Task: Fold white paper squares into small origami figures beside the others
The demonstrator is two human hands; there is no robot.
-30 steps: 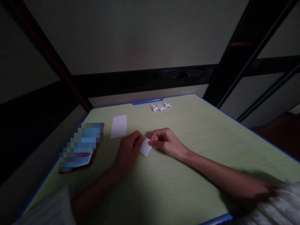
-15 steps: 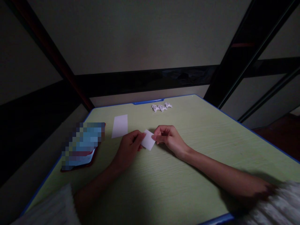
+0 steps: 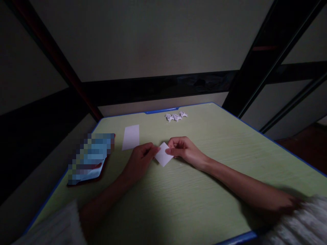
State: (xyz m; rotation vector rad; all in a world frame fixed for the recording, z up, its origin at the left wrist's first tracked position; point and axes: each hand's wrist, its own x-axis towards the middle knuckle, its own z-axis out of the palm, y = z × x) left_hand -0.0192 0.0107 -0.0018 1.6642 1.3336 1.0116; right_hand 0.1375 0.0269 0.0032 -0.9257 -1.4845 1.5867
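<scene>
Between my hands is a small white piece of folded paper, turned so that it looks like a diamond with one corner toward me. My left hand pinches its left corner between thumb and fingers. On the opposite side, my right hand grips the right corner, its thumb lying on top and the other fingers curled behind. A plain white sheet of paper lies flat just beyond my left hand. Farther back sit three small folded paper figures in a row.
The pale green table has a blue edge and a blue handle-like strip at the back. At the left lies a blurred, flat blue item with a dark red border. A panelled wall rises behind the table.
The folded paper has turned slightly and shifted a little to the right, now showing a fuller diamond shape. Both hands keep hold of it.
</scene>
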